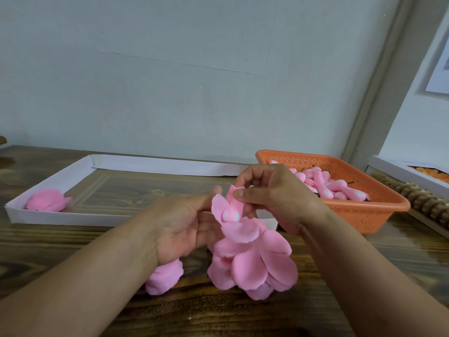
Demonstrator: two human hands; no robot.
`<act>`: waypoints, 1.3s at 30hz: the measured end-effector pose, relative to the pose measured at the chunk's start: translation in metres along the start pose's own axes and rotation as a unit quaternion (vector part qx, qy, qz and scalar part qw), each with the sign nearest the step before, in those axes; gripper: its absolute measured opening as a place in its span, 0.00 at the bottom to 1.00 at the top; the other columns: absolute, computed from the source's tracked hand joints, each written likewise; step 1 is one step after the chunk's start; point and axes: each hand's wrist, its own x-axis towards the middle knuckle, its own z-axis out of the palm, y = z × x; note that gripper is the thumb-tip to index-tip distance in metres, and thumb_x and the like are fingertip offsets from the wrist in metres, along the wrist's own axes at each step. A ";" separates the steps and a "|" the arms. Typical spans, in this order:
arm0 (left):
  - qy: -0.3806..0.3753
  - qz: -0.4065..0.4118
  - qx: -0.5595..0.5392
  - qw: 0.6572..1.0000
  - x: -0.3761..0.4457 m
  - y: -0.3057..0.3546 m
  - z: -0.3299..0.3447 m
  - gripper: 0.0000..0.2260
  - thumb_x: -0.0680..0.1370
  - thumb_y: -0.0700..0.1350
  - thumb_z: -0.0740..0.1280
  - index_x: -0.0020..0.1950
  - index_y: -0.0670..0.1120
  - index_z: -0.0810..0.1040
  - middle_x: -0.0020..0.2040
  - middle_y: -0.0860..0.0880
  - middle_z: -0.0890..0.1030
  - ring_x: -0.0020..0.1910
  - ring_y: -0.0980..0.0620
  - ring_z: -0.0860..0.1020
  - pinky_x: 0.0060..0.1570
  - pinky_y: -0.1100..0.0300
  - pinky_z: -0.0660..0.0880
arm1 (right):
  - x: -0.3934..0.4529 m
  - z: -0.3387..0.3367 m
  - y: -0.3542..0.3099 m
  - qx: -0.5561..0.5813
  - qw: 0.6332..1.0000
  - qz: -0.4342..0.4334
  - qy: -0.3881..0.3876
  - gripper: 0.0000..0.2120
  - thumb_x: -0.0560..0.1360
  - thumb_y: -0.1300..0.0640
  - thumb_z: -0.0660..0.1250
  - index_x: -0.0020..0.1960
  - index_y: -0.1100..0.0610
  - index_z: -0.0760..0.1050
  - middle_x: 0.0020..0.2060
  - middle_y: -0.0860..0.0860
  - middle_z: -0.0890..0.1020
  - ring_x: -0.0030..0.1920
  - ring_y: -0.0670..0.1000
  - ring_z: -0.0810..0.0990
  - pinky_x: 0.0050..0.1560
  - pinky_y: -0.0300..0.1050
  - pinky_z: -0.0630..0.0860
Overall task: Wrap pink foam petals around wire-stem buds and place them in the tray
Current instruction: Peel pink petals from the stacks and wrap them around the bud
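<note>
Between my two hands, above the wooden table, sits a pink foam bud (pixel 229 215) with petals partly round it. My left hand (pixel 181 227) holds it from the left, fingers curled toward it. With thumb and fingers, my right hand (pixel 269 193) pinches the top edge of a petal (pixel 233 193) against the bud. A pile of loose pink petals (pixel 255 261) lies below the bud. One finished pink flower (pixel 47 200) lies in the left end of the white tray (pixel 60 218). The bud's wire stem is hidden.
An orange perforated basket (pixel 364 215) holding several pink buds (pixel 340 186) stands at the right. A smaller clump of pink petals (pixel 164 279) lies under my left wrist. A white box (pixel 410 173) and a ribbed wooden object (pixel 422 203) are at the far right. A wall rises behind the table.
</note>
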 end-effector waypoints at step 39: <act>-0.027 0.057 0.225 0.972 -0.009 -0.001 0.004 0.37 0.63 0.74 0.49 0.45 0.47 0.83 0.45 0.41 0.85 0.45 0.47 0.84 0.41 0.56 0.81 | -0.014 0.023 -0.026 -0.228 0.967 -0.072 -0.092 0.07 0.70 0.67 0.71 0.37 0.57 0.79 0.42 0.53 0.82 0.36 0.57 0.79 0.39 0.47 0.77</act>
